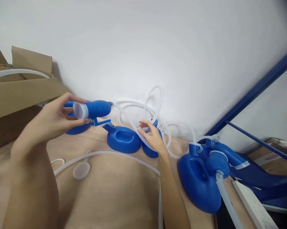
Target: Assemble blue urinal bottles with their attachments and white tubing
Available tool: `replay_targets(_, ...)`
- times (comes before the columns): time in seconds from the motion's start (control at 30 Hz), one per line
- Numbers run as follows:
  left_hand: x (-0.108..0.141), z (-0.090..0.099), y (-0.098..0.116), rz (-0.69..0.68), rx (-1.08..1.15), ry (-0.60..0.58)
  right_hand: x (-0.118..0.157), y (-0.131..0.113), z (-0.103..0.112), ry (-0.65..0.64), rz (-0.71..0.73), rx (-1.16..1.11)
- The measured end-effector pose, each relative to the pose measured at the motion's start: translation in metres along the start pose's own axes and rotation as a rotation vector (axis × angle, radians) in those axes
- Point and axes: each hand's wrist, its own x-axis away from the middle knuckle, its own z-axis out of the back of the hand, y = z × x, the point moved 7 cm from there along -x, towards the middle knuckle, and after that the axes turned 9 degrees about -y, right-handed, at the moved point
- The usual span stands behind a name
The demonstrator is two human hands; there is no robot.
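Note:
My left hand point(59, 114) grips a blue urinal funnel point(99, 109) by its wide end, which has a translucent white cap point(80, 110). From its narrow end a clear plastic hose point(126, 116) runs right and down to my right hand point(154, 136). There the fingers are curled around the hose, thumb against it. Behind and below my hands stand a blue urinal bottle point(124, 140) with a moulded handle and another blue bottle point(150, 149), partly covered by my right hand. Farther left, one more blue bottle point(78, 128) is mostly hidden by my left hand.
At right, a large blue urinal bottle point(198, 181) stands beside another funnel point(218, 163) with a hose. A round translucent cap point(81, 170) and a long hose point(105, 153) lie on the table. A cardboard box point(26, 95) stands left, a blue metal frame point(253, 92) right.

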Motion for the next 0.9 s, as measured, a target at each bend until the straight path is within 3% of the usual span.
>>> replay_targets(0.1, -0.015, -0.032, -0.005, -0.039, -0.106, -0.215, -0.004, 0.022, -0.024, -0.219, -0.068, 0.189)
replay_targets(0.17, -0.025, -0.056, -0.003, -0.105, -0.184, -0.297, -0.004, 0.029, -0.037, -0.305, -0.107, 0.323)
replay_targets(0.27, -0.035, -0.087, -0.001, -0.183, -0.280, -0.361, -0.004, 0.031, -0.050, -0.334, -0.160, 0.450)
replay_targets(0.37, -0.041, -0.111, -0.010, -0.168, -0.322, -0.439, -0.004, 0.029, -0.065, -0.309, -0.147, 0.525)
replay_targets(0.63, -0.044, -0.148, -0.021, -0.148, -0.384, -0.530, -0.013, 0.044, -0.086, -0.009, -0.169, 0.595)
replay_targets(0.77, -0.047, -0.164, -0.022, -0.142, -0.412, -0.511, -0.015, 0.049, -0.088, -0.052, -0.113, 0.512)
replay_targets(0.9, -0.050, -0.157, -0.029, -0.140, -0.335, -0.523, -0.013, 0.048, -0.083, -0.078, -0.161, 0.522)
